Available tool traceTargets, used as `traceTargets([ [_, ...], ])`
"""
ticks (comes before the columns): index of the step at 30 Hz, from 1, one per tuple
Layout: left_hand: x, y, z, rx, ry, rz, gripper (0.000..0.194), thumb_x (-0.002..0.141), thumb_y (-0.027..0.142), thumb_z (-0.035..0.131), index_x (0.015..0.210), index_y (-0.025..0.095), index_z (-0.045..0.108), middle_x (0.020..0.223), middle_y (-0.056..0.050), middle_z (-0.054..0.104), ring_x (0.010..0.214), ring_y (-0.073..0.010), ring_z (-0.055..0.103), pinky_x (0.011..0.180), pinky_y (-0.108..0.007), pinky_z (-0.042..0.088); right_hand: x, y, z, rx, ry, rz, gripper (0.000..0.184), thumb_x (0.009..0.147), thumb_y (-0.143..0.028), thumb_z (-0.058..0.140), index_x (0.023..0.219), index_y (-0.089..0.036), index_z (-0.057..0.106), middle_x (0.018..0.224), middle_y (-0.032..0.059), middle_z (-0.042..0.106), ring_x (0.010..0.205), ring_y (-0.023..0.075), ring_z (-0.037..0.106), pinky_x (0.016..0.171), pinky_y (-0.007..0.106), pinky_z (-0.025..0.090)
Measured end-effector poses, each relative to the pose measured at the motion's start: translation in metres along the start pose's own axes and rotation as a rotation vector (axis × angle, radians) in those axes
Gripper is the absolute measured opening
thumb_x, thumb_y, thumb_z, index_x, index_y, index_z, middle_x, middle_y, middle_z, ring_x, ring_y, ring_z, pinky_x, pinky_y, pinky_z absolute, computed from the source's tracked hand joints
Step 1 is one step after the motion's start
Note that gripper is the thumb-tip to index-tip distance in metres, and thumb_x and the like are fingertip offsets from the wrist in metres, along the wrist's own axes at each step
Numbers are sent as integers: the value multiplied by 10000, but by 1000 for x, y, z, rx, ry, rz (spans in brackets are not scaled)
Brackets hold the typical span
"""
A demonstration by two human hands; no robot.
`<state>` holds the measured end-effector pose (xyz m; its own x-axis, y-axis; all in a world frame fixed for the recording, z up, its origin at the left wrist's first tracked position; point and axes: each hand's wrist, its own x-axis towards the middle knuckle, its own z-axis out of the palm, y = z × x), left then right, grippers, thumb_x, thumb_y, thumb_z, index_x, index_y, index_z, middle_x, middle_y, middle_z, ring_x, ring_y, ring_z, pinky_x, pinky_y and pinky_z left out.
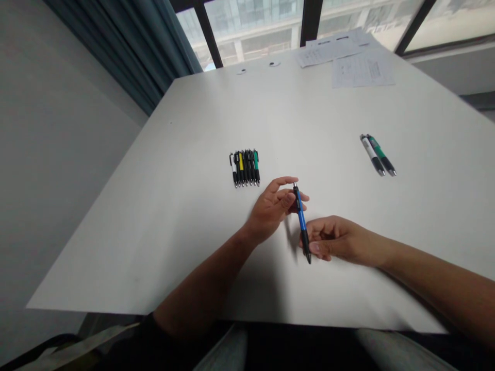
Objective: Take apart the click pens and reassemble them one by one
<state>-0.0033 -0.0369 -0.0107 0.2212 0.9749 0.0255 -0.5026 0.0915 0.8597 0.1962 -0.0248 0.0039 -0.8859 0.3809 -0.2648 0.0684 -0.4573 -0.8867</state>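
Note:
A blue and black click pen [301,219] is held between my two hands, tilted, its silver button end away from me and its tip toward me. My left hand [273,206] pinches the upper part, with the index finger at the button. The fingers of my right hand [334,239] are closed on the black grip near the tip. Just beyond my left hand lies a row of several pens [245,168] side by side, white, black, yellow and green. Off to the right, a white pen [372,154] and a green pen [381,154] lie together on the table.
The white table [185,206] reaches to the windows. Paper sheets [361,69] lie at its far right end, and two small dark-and-white items [274,64] sit near the far edge. A blue curtain [135,46] hangs at the left, beside the wall.

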Motion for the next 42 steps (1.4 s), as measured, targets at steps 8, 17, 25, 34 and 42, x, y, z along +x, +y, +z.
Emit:
traceTargets([
  [8, -7, 9, 0, 78, -79, -101, 513, 835, 300, 789, 1280, 249, 539, 1039, -79, 732, 872, -184, 729, 846, -340, 569, -4, -3, 1, -59, 9, 6, 292, 861, -403, 755, 841, -137, 637, 623, -42, 524, 559, 88, 442, 535, 245, 335],
  [17, -6, 9, -3, 117, 7, -93, 548, 797, 305, 819, 1253, 224, 527, 1029, -81, 733, 881, -197, 736, 838, -351, 569, -4, -4, 1, -66, 74, 42, 345, 856, -469, 739, 855, -142, 630, 614, -35, 539, 538, 93, 454, 508, 240, 347],
  [25, 3, 2, -8, 199, 326, -28, 677, 743, 312, 857, 1283, 187, 469, 870, -17, 704, 841, -187, 730, 806, -348, 574, -14, -14, 4, -790, 321, -39, 358, 946, -463, 593, 713, -191, 586, 584, -24, 509, 526, 122, 441, 513, 263, 323],
  [34, 3, 6, -9, 436, 440, 31, 842, 785, 271, 812, 1452, 188, 305, 944, -28, 693, 760, -138, 696, 765, -319, 572, -14, -23, -27, -1453, 660, 168, 353, 1024, -350, 334, 910, -171, 616, 763, 150, 708, 638, 260, 632, 598, 347, 337],
  [42, -1, 14, -13, 652, 342, 4, 597, 844, 326, 717, 1330, 174, 406, 820, 30, 623, 662, -117, 636, 620, -242, 513, -26, -40, -83, -1526, 974, 413, 470, 1042, -338, 262, 1018, -96, 665, 871, 261, 726, 724, 348, 679, 612, 397, 357],
])
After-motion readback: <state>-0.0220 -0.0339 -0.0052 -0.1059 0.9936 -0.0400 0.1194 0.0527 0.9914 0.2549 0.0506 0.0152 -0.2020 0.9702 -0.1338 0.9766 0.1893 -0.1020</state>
